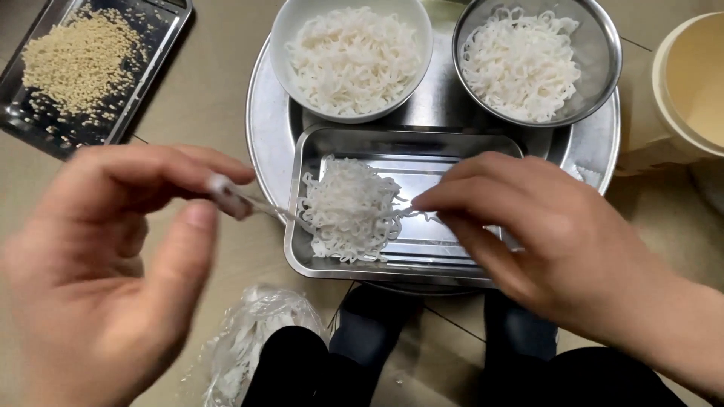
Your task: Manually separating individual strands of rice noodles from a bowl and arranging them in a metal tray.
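The left hand (105,271) is blurred, its thumb and forefinger pinched on the pale handle end of a thin, clear utensil (249,203) whose far end reaches into a clump of white noodles (351,207); what kind of utensil it is cannot be told. The right hand (543,234) comes in from the other side, its fingers (430,202) drawn together and nipping a strand at the clump's right edge. The noodles lie in the left half of a small rectangular steel tray (452,260), which sits on the near part of a large round steel platter (264,136). Behind it on the platter stand a white bowl (283,30) and a steel bowl (607,45), side by side, both filled with the same white noodles. At far left a dark tray (162,41) holds small tan grains. A cream container (667,83) stands at far right, and a crumpled clear plastic bag (249,339) lies near the dark-trousered knees.
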